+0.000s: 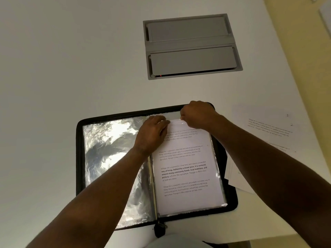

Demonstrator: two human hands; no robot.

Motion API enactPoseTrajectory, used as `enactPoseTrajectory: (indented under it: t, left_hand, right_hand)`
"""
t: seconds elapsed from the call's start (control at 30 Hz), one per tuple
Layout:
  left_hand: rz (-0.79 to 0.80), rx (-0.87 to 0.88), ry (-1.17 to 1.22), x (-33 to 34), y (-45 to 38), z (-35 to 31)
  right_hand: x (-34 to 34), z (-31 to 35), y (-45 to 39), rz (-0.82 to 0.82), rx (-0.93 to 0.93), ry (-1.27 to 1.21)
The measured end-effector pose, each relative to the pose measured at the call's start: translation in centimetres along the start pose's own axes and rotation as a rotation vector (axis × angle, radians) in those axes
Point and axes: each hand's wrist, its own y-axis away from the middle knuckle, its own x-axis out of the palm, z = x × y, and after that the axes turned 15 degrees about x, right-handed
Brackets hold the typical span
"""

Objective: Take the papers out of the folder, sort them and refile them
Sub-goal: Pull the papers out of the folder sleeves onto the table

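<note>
Our right grip pinching the printed sheet's top edge, left grip curled on the sleeve beside it, black folder open beneath.

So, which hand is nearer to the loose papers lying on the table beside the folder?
The right hand. It grips the top edge of the sleeve on the folder's right page, the side toward the loose papers. The left hand rests near the spine, farther away.

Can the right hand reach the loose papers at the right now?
Probably yes: the right hand only pinches the sheet top, and bare table lies between it and the loose papers.
</note>
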Motion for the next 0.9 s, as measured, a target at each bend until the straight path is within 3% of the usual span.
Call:
enactPoseTrajectory:
  t: [0.2, 0.57, 0.77, 0.9]
  left_hand:
    - [-0.011, 0.011, -0.007, -0.3, -0.6, -0.2]
    - [0.106, -0.037, 0.084, -0.1, -1.2, 0.1]
    - [0.094, -0.083, 0.116, -0.4, -1.9, 0.0]
    - [0.103, -0.123, 0.164, -1.1, -2.4, 0.1]
  right_hand:
    - [0.3, 1.2, -1.6, 0.030, -0.036, 0.192]
    - [0.3, 1.4, -2.9, 0.187, 0.022, 0.205]
    - [0.0, 2.0, -3.5, 0.267, -0.085, 0.081]
    - [-0.3, 1.9, -3.6, 0.225, -0.045, 0.184]
